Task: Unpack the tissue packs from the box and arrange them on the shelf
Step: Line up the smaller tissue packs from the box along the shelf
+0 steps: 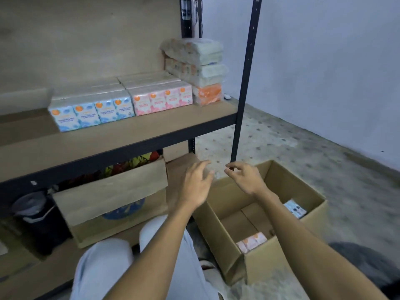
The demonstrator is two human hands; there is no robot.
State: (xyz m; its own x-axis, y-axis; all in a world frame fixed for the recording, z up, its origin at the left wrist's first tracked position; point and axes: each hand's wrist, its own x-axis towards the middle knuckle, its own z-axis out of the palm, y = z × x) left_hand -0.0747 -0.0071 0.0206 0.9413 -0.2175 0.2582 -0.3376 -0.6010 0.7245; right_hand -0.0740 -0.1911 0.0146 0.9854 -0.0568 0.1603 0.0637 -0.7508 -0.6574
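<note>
Hands released, empty | above box rim | shelf front bare

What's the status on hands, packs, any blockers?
Left hand and right hand both open, empty, above the box. Blue packs and pink packs on shelf; a few packs left in box. Nothing blocking.

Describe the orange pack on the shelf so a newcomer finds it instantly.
Start at the brown shelf board on the dark metal rack and follow it right to the front upright. There stands a tall stack of tissue packs, and the orange pack is its bottom layer. It is solid orange, unlike the pale packs above it and the pink row beside it.
</note>
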